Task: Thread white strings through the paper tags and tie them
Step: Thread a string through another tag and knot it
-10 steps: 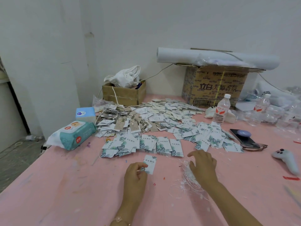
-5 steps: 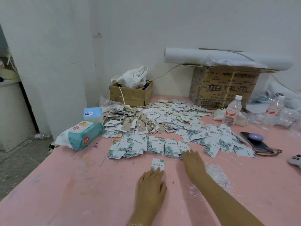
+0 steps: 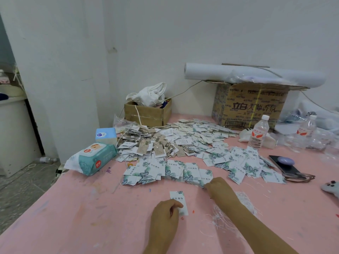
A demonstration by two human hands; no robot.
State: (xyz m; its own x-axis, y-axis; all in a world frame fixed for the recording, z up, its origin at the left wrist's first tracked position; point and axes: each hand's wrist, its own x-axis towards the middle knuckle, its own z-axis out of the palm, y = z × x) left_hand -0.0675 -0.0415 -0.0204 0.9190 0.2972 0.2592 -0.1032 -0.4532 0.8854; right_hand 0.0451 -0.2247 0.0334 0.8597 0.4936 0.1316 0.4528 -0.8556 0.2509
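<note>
Left hand (image 3: pixel 164 217) and right hand (image 3: pixel 218 186) were low over the pink table (image 3: pixel 73 208), which bore a wide heap of tags (image 3: pixel 192 136) toward the wall. Nearer, a row of tags (image 3: pixel 165 171) ran across just beyond the hands. The right hand, fingers curled, touched its near right end; whether it gripped a tag could not be told. White strings (image 3: pixel 245 198) lay tangled just right of the right forearm. Smallest, a single tag (image 3: pixel 177 197) lay flat between the hands, its near left corner pinched by the left hand's curled thumb and fingers.
</note>
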